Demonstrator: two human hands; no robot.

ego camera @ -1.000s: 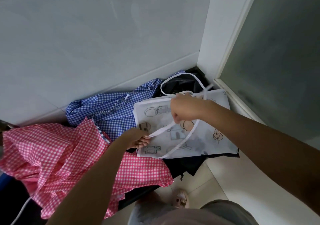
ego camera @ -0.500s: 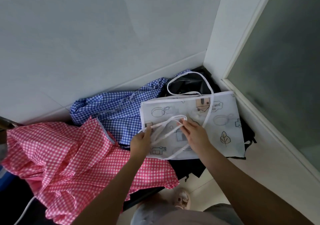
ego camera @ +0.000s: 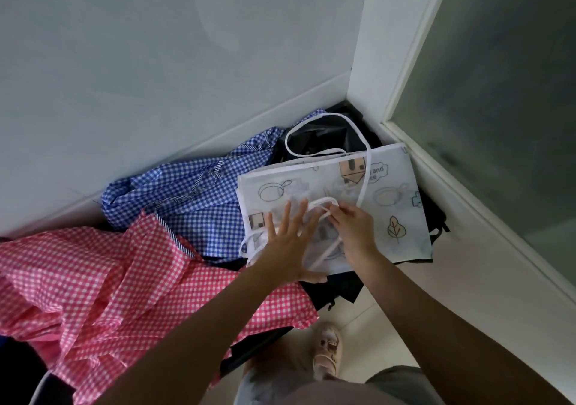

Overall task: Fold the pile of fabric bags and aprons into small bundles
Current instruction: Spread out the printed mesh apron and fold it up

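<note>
White bag (ego camera: 402,186) runs 9-to-3; your left grip (ego camera: 286,248) lies spread flat on it, right grip (ego camera: 355,233) pinching strap (ego camera: 322,199) at 1 o'clock.

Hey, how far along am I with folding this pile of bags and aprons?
Done: no finished bundle shows. In hand: the white printed bag lies flat; your left hand presses it while your right hand pinches its strap. Left: the pink checked fabric, blue checked fabric and black fabric lie crumpled, unfolded.
</note>
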